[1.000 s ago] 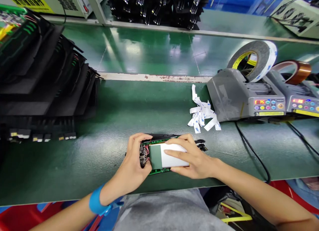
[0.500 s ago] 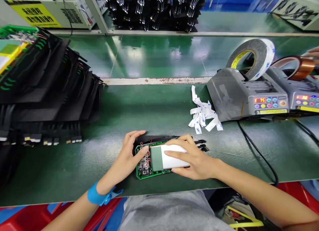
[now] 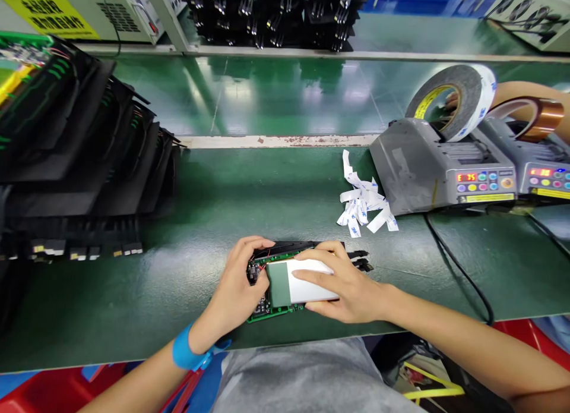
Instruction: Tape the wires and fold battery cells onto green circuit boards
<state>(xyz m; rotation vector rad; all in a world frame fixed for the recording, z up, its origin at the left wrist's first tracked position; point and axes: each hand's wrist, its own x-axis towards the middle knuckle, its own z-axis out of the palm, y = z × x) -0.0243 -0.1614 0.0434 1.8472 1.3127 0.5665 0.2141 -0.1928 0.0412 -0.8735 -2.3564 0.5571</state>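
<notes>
A black case with a green-edged circuit board (image 3: 262, 306) lies near the table's front edge, short black cables at its right end. On the board rests a white battery pack (image 3: 307, 285) with a green band at its left. My right hand (image 3: 345, 282) grips the pack, fingers spread over its top and thumb at the near edge. My left hand (image 3: 243, 282) is around the case's left end, its thumb against the pack's left side and its fingers at the far edge. It covers part of the board.
Stacked black cases (image 3: 80, 145) fill the left. White tape pieces (image 3: 363, 202) lie beyond my right hand, beside a grey tape dispenser (image 3: 427, 169) with a cable. A second dispenser (image 3: 538, 157) stands farther right, with another person's arm (image 3: 529, 92) behind it.
My left hand has moved right over the board's left end, its thumb now lower against the pack. The other person's arm has come further into view.
</notes>
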